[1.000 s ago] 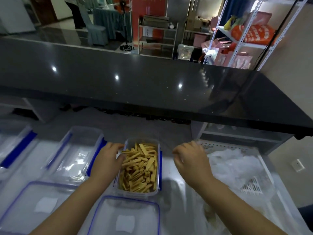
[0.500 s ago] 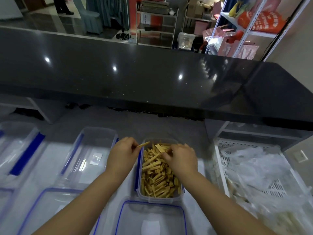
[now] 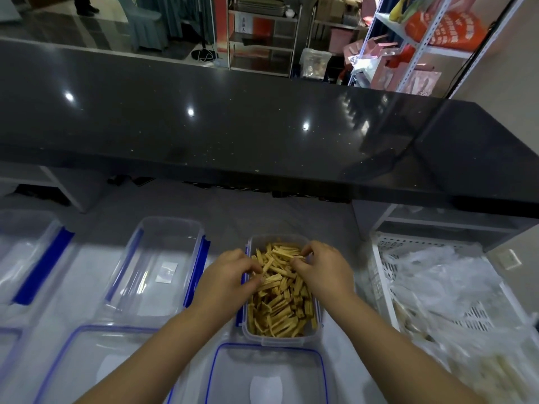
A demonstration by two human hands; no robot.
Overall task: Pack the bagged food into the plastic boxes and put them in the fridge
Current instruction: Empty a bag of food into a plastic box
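A clear plastic box (image 3: 281, 340) with blue clips stands in front of me, filled with yellow-brown food strips (image 3: 281, 304). My left hand (image 3: 226, 277) rests over the box's left rim, fingertips curled down onto the strips. My right hand (image 3: 325, 265) is over the box's far right part, fingers bent and touching the strips at the top of the pile. Whether either hand pinches a strip is unclear. An empty clear box (image 3: 157, 266) stands just to the left. A lid with a blue seal (image 3: 267, 374) lies in front of the filled box.
A white perforated crate (image 3: 379, 275) on the right holds crumpled clear plastic bags (image 3: 455, 290). Another lid (image 3: 96, 363) lies front left, and one more box (image 3: 26, 252) sits at the far left. A black counter (image 3: 233, 126) overhangs the far side.
Both hands have gone into the filled box: the right came in from the crate side, the left from the box's left edge. They now press on the strips.
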